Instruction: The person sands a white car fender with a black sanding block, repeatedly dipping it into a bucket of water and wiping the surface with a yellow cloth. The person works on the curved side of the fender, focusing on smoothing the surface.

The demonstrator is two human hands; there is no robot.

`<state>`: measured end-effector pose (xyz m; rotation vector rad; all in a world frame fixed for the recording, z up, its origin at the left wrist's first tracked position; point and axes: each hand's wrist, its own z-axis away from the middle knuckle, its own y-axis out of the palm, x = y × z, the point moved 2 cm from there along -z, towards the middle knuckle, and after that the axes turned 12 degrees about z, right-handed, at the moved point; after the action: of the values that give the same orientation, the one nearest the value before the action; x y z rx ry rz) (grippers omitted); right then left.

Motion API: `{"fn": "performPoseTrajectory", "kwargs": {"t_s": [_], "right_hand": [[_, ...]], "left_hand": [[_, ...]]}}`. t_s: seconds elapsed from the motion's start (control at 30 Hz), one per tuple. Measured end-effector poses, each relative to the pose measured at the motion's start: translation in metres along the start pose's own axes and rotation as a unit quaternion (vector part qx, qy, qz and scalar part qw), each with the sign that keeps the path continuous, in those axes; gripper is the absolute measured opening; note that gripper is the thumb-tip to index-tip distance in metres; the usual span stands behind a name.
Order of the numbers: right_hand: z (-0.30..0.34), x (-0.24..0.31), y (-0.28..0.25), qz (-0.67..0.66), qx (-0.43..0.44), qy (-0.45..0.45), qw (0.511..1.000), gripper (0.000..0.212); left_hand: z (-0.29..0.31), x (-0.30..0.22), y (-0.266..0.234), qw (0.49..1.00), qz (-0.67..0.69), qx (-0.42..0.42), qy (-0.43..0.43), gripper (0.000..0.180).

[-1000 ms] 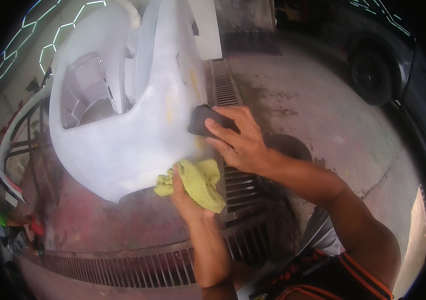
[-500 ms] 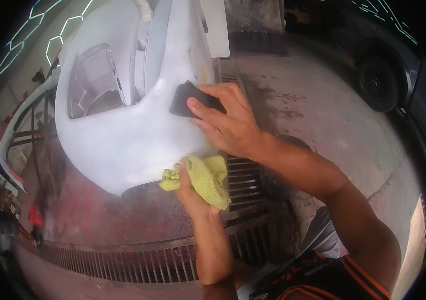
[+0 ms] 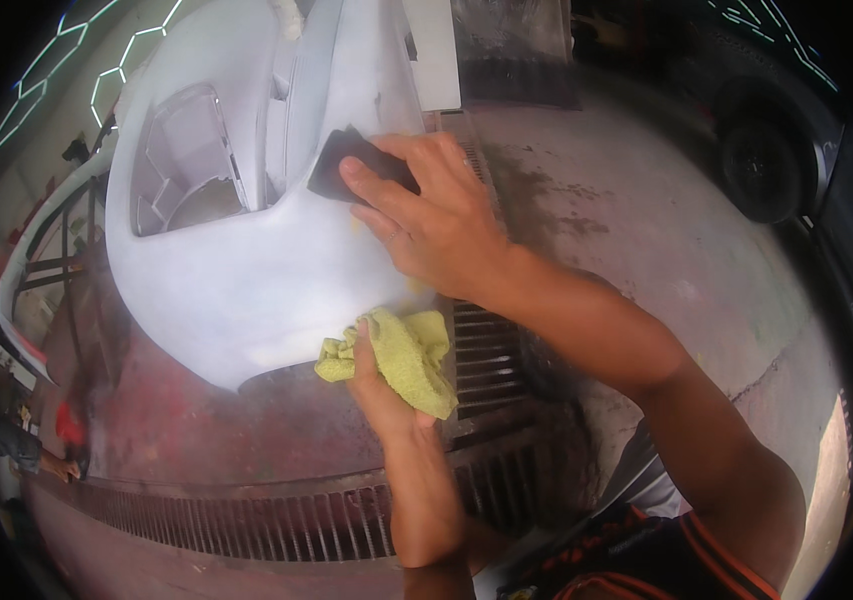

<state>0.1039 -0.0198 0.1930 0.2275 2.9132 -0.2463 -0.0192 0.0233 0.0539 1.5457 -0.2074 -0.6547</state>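
Note:
A pale grey-white car bumper [image 3: 246, 270] fills the upper left, with a large recessed opening in its face. My right hand [image 3: 436, 215] grips a dark sanding block [image 3: 331, 165] and holds it flat against the bumper's upper surface, right of the opening. Lower down, my left hand [image 3: 378, 385] is closed round a crumpled yellow-green cloth [image 3: 411, 360] at the bumper's lower right edge. The thumb lies over the cloth; the other fingers are mostly hidden. Small yellowish patches show on the bumper near both hands.
Metal floor grating [image 3: 276, 525] runs below and right of the bumper. A dark vehicle with a black wheel [image 3: 761, 170] stands at the far right. Another curved bumper piece [image 3: 11, 290] rests on a frame at left. Another person's hand [image 3: 66, 468] shows at the left edge.
My right hand has slid the sanding block left and slightly up across the bumper. The left hand and cloth have stayed almost in place.

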Motion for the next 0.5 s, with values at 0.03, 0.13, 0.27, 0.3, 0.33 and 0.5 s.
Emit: {"fn": "performPoseTrajectory", "kwargs": {"t_s": [0.03, 0.13, 0.27, 0.3, 0.33, 0.5], "right_hand": [[0.018, -0.001, -0.007, -0.007, -0.001, 0.002, 1.000, 0.062], [0.077, -0.022, -0.040, -0.028, 0.045, 0.040, 0.998, 0.061], [0.019, -0.024, -0.033, -0.024, 0.002, 0.045, 0.999, 0.061], [-0.003, -0.023, -0.022, -0.024, -0.005, 0.034, 0.999, 0.059], [-0.022, -0.022, -0.009, -0.024, -0.012, 0.024, 0.999, 0.057], [0.008, -0.001, -0.005, -0.009, 0.026, -0.048, 0.998, 0.049]], "left_hand": [[0.001, -0.002, 0.001, 1.000, 0.000, -0.001, -0.003, 0.032], [0.004, 0.007, 0.008, 1.000, 0.018, 0.002, -0.016, 0.034], [-0.003, 0.005, -0.003, 1.000, 0.012, 0.025, 0.001, 0.034], [-0.004, 0.003, -0.006, 0.999, 0.007, 0.034, 0.002, 0.034], [-0.003, -0.001, -0.006, 1.000, 0.003, 0.027, 0.006, 0.033], [0.001, 0.001, 0.004, 0.999, 0.018, 0.032, -0.007, 0.030]]}}
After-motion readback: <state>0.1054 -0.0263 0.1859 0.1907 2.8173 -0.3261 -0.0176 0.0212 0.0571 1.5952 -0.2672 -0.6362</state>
